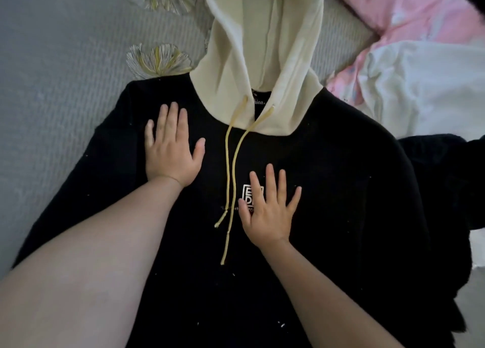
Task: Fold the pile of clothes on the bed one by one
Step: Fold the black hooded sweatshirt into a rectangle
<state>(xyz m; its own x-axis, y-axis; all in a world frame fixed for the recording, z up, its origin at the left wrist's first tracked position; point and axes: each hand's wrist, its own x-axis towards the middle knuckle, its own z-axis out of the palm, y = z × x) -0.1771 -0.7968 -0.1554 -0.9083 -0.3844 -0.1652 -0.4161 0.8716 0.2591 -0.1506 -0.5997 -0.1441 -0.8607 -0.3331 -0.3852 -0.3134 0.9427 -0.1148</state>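
We press our left hand [172, 148] flat, fingers spread, on the black hoodie [328, 190], left of its drawstrings [231, 179]. Our right hand [267, 211] lies spread just right of them.

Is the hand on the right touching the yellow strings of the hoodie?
Apart. In the head view the right hand lies flat on the black hoodie, with a strip of black cloth showing between its thumb and the drawstrings.

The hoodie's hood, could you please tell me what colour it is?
Cream, seen in the head view: hood.

Seen from a single head-worn wide-angle camera, close above, looking steeply down over a black cotton hoodie with cream hood [328, 179] on a grey quilted bedspread [52, 85].
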